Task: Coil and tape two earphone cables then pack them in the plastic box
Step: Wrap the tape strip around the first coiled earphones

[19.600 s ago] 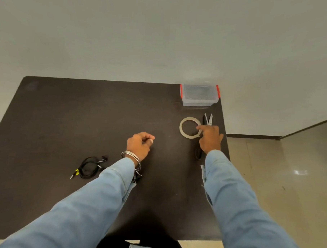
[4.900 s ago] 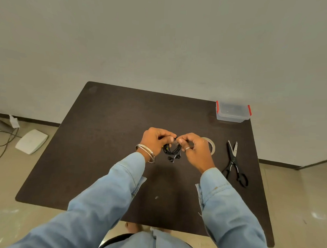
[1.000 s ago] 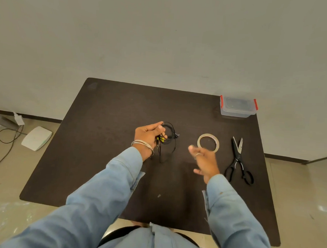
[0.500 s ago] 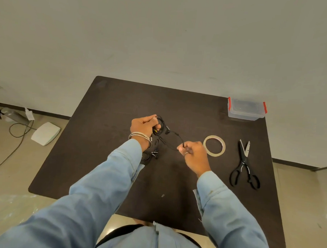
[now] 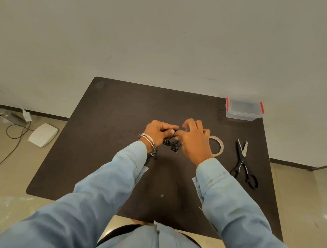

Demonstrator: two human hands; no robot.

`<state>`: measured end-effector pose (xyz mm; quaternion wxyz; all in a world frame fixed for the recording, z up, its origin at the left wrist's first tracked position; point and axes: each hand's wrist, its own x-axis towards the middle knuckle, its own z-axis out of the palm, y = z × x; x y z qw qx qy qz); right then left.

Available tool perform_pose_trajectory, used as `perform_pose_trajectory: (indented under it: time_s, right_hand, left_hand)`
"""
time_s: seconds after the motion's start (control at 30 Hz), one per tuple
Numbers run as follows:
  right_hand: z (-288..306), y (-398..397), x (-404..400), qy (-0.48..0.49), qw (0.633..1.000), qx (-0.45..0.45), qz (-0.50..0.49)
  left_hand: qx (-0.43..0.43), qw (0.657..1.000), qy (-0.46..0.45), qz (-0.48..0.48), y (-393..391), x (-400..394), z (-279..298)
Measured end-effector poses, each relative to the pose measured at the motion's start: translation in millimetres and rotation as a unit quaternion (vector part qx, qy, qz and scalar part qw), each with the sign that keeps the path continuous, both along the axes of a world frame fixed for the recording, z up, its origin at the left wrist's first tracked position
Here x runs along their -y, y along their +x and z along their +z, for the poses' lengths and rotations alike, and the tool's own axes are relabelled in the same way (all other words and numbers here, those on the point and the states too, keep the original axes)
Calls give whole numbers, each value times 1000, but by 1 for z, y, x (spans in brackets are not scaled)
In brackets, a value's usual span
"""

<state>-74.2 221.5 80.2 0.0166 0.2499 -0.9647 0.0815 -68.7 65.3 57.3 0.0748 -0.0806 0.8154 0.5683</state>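
Left hand [image 5: 158, 132]: fingers curled shut over the upper left side of a black earphone cable [image 5: 170, 143], thumb lying across the top; two metal bangles [image 5: 148, 142] on the wrist; light blue sleeve [image 5: 92, 194].

Right hand [image 5: 193, 140]: fingertips pinched on the same earphone cable from the right, meeting the left thumb; outer fingers spread and raised; a ring on one finger; light blue sleeve [image 5: 235, 209].

Earphone cable: bunched in a small coil between the two hands, held over the middle of the tabletop [image 5: 106, 136]; loose loops and small ends hang below the fingers. Whether it touches the tabletop cannot be told.

Second black cable piece [image 5: 152, 156]: seen just under the left wrist, mostly hidden by the cuff.

Tape roll [image 5: 218, 147]: pale ring lying flat on the tabletop, just right of the right hand, partly covered by it.

Scissors [image 5: 243, 163]: black handles, blades slightly apart and pointing away from the person, flat on the tabletop right of the tape roll.

Plastic box [image 5: 244, 109]: clear, with red clips at both ends, lid on, at the far right corner of the tabletop, well apart from the hands.

Floor, left of the tabletop: a white flat device [image 5: 43, 134] and a dark cord [image 5: 14, 136].
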Motion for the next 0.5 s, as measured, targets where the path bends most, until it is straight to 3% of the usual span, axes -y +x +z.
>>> perform_pose_trajectory:
  time_s: [0.23, 0.43, 0.5]
  right_hand:
    - [-5, -8, -9, -142, 988, 47, -44]
    - [-7, -13, -11, -156, 985, 53, -55]
    - [-9, -16, -13, -202, 974, 75, -63]
  left_hand:
    - [29, 992, 119, -29, 0, -3, -1]
    - [45, 987, 151, -35, 3, -4, -2]
    - [47, 987, 147, -39, 2, -3, -3]
